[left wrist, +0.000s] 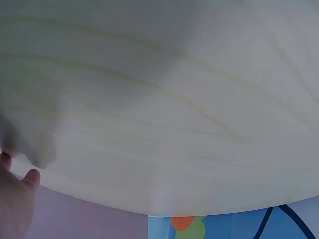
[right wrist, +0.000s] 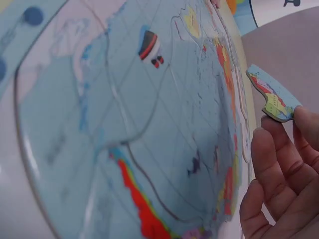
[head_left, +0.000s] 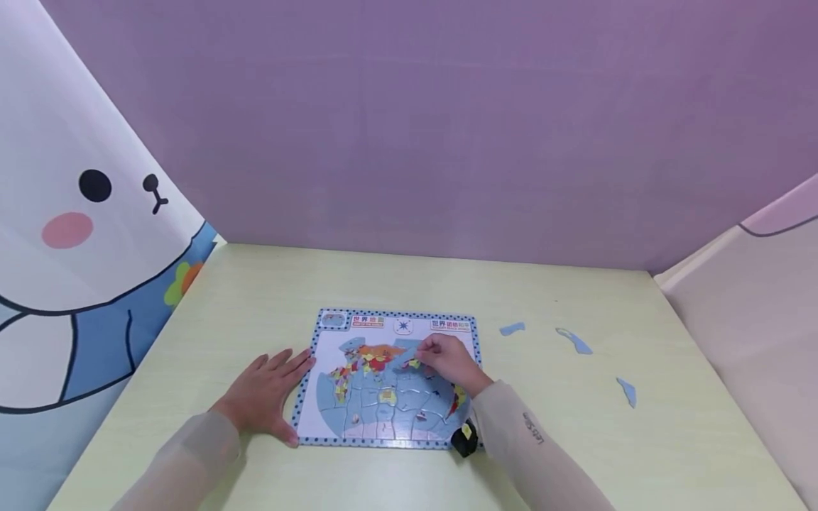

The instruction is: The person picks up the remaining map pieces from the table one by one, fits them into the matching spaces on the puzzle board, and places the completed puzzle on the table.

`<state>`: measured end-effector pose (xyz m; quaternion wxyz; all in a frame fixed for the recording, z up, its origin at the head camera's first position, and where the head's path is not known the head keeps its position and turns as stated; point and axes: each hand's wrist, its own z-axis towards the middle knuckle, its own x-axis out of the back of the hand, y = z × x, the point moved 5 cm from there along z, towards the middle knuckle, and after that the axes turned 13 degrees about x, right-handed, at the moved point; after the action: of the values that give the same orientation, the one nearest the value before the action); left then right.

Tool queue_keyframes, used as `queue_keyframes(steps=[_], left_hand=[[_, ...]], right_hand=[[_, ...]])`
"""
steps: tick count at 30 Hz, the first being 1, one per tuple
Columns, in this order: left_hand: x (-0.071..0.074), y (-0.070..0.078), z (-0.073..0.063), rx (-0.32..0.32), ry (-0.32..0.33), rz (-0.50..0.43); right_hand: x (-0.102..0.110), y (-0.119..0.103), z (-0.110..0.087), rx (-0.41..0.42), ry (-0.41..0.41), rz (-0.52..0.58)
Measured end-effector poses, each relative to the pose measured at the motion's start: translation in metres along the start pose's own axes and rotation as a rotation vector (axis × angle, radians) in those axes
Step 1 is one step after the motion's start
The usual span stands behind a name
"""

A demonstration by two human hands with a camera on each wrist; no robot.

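A world map jigsaw board (head_left: 309,419) with a blue dotted border lies on the table, many of its pieces fitted. My right hand (head_left: 450,360) is over the upper right of the map. Between thumb and fingers it pinches a jigsaw piece (right wrist: 273,94), light blue with red, yellow and green patches. That piece is raised off the board in the right wrist view. My left hand (head_left: 265,394) rests flat with fingers spread, fingertips and thumb at the board's left edge. Only part of the left hand (left wrist: 16,201) enters the left wrist view, at its lower left corner.
Three loose blue jigsaw pieces lie right of the board: a small piece (head_left: 513,328), a longer piece (head_left: 574,341) and a pointed piece (head_left: 627,392). A small black device (head_left: 464,440) sits by the right wrist. Behind the pale table (head_left: 275,277) hangs a purple curtain (head_left: 409,142).
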<state>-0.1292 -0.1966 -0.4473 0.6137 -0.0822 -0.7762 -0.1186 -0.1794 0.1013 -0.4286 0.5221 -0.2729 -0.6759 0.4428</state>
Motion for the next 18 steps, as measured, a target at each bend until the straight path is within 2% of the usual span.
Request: queue_keyframes(steps=[6,10,18], left_hand=[[-0.002,0.000,0.003,0.029,-0.043,0.002],[-0.002,0.000,0.003,0.040,-0.066,-0.003],[-0.001,-0.001,0.002,0.044,-0.055,-0.009]], right_hand=[[-0.005,-0.001,0.003,-0.008,0.001,0.042],[-0.010,-0.006,0.006,-0.006,-0.001,0.031],[-0.021,-0.017,0.011,0.009,0.000,0.031]])
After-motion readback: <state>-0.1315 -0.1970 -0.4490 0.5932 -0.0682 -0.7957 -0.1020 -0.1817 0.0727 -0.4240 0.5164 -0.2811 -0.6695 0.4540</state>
